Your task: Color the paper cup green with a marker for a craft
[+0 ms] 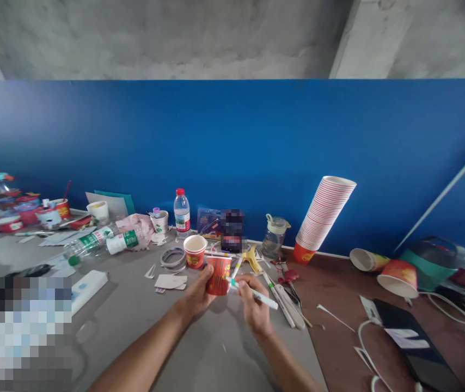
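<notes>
While the red cup (218, 277) stands mouth-up between the two hands, above the near side of the grey table (216, 354), I read it as thin paper: very light, fairly stiff around the rim, softer down the wall, and quick to dent if squeezed. Its coated side may be a little slippery, so I favour a light wrap from the side, just below the rim, leaving the striped face free. The left hand (200, 293) has such a hold, half closed, thumb along the cup's side; its other fingers are mostly hidden from me. The right hand (256, 307) is closed in a writing pinch on a white marker (264, 299), whose tip end reaches the cup's right side; I cannot tell whether it touches. Just behind is a second cup (194, 258), upright, with tape (172, 258) beside it and card scraps (170, 281) nearer me. To the right of the marker, pens (278, 306) lie at a slant; beyond them stands a lidded jar (273, 243). Farther back I see a bottle (182, 213) and, to the right, a tall leaning stack (324, 211) of cups, all before the blue panel (224, 136).
</notes>
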Demonstrator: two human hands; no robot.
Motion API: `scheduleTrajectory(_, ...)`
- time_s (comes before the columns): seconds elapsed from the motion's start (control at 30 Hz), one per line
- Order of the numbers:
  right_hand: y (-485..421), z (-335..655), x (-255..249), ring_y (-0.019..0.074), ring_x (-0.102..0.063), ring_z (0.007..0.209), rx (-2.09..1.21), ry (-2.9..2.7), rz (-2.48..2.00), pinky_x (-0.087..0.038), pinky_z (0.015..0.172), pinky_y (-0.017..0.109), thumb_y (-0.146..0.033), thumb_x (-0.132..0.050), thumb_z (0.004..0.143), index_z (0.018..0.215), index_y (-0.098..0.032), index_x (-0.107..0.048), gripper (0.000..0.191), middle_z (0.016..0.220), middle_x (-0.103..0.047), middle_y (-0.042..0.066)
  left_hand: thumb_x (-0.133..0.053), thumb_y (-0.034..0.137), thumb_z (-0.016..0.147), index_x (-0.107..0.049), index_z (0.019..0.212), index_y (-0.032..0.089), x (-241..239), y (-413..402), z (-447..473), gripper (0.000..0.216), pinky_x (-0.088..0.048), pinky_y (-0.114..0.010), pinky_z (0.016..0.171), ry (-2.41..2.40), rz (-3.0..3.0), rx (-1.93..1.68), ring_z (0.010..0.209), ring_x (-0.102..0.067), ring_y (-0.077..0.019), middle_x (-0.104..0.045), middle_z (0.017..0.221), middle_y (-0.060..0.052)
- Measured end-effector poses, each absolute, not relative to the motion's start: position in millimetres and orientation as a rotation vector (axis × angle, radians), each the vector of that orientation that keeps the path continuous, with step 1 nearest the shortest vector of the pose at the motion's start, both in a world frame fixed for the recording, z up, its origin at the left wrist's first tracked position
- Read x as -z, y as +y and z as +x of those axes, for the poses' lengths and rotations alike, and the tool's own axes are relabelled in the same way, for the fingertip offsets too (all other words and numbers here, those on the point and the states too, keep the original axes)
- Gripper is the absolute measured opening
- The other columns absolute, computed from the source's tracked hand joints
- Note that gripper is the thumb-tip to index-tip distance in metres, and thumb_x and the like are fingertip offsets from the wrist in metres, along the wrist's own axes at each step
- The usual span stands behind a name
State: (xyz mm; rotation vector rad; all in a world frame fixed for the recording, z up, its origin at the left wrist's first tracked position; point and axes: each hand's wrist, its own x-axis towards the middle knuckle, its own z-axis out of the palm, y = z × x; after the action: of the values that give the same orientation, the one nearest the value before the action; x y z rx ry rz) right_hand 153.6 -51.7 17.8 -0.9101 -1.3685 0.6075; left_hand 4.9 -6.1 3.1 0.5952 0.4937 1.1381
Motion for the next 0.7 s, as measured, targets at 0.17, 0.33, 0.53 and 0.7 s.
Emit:
scheduleTrajectory(0.17, -50.2, 154.0, -14.5, 0.0159, -0.056, 0.061, -0.577, -1.337, -0.94, -0.042, 0.053, 0.025, -0.035, -0.05, 0.087, 0.087, -0.019, -0.068, 0.024, 0.068, -0.063, 0.003, -0.059, 0.047, 0.082, -0.063, 0.105, 0.011, -7.3, -5.5, 2.7, 0.042, -0.049, -0.036, 0.081, 0.467, 0.552, -1.067, 0.084, -0.065, -0.0216, -0.07, 0.095, -0.012)
scheduleTrajectory(0.33, -53.6, 150.3, -20.5, 0.0162, -0.057, 0.063, -0.566, -1.438, -0.903, -0.043, 0.056, 0.025, -0.033, -0.051, 0.086, 0.087, -0.018, -0.068, 0.022, 0.073, -0.065, 0.004, -0.047, 0.052, 0.086, -0.062, 0.105, 0.011, -9.4, -6.0, 1.3, 0.047, -0.05, -0.036, 0.076, 0.469, 0.529, -1.021, 0.079, -0.065, -0.0213, -0.07, 0.089, -0.012)
scheduleTrajectory(0.53, -53.8, 150.7, -19.7, 0.0153, -0.054, 0.059, -0.618, -1.491, -0.904, -0.041, 0.055, 0.025, -0.037, -0.048, 0.087, 0.07, -0.017, -0.066, 0.032, 0.062, -0.06, 0.002, -0.049, 0.046, 0.087, -0.063, 0.1, 0.008, -10.4, -8.2, 1.1, 0.042, -0.051, -0.034, 0.072, 0.515, 0.551, -1.049, 0.076, -0.066, -0.0209, -0.07, 0.085, -0.013)
scheduleTrajectory(0.7, -52.5, 153.0, -19.8, 0.0136, -0.049, 0.055, -0.658, -1.387, -0.919, -0.038, 0.051, 0.024, -0.042, -0.046, 0.089, 0.072, -0.017, -0.065, 0.035, 0.06, -0.057, 0.001, -0.051, 0.045, 0.087, -0.062, 0.1, 0.009, -12.0, -8.1, 1.0, 0.041, -0.051, -0.034, 0.075, 0.491, 0.528, -1.044, 0.078, -0.066, -0.0211, -0.07, 0.085, -0.013)
